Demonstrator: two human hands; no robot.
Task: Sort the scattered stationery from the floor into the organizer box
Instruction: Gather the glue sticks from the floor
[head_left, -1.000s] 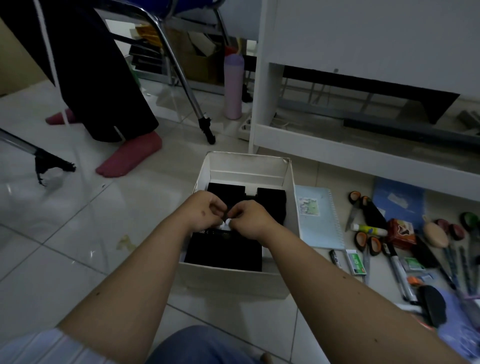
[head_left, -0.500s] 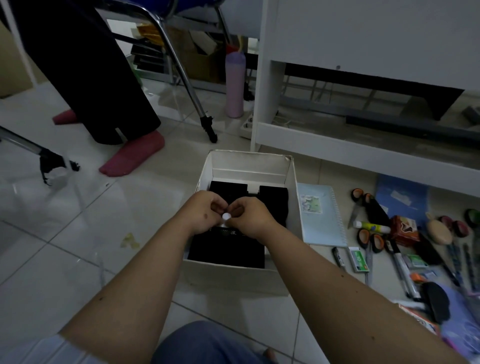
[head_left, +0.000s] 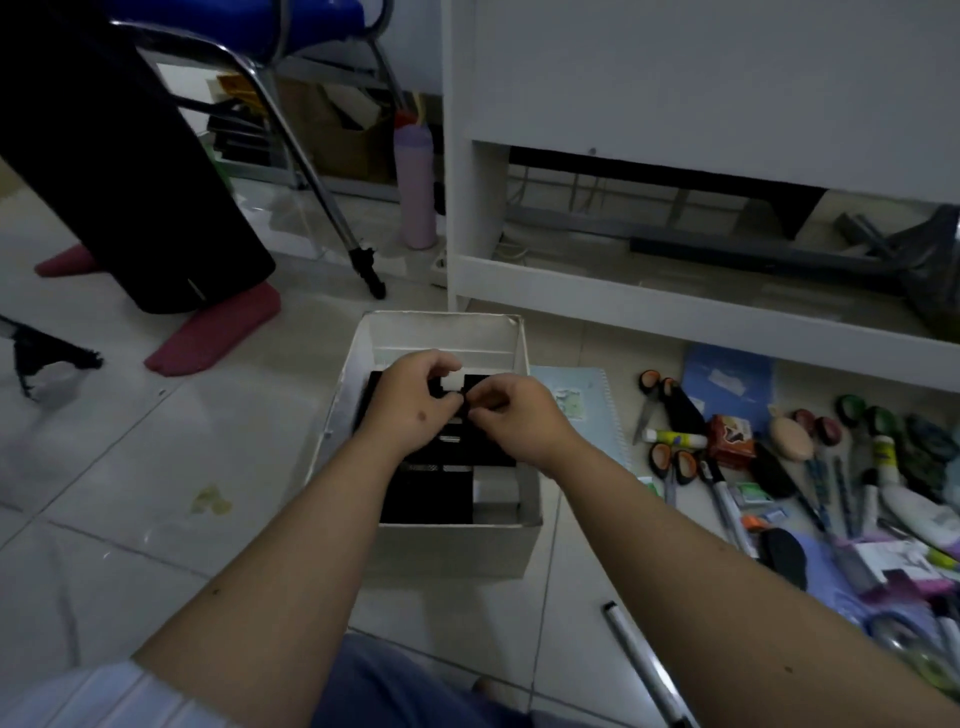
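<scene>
The white organizer box (head_left: 441, 543) stands on the tiled floor in front of me, with black dividers inside. My left hand (head_left: 408, 402) and my right hand (head_left: 514, 418) hover over its far half, fingers curled and fingertips meeting. They pinch something small between them that is almost wholly hidden. The scattered stationery lies to the right of the box: a pale blue notebook (head_left: 589, 410), black scissors (head_left: 672, 400), a glue stick (head_left: 675, 439), orange-handled scissors (head_left: 672, 463), a small red box (head_left: 732, 434), markers (head_left: 727, 501) and several pens.
A white desk (head_left: 623, 312) rises right behind the box. A seated person's feet in red socks (head_left: 218, 327) and a chair leg (head_left: 332, 208) are at the back left, and a pink bottle (head_left: 415, 192) stands beside the desk. A silver pen (head_left: 639, 665) lies near my right forearm.
Both hands moved a little farther back over the box. The small white thing seen between the fingertips half a second ago no longer shows.
</scene>
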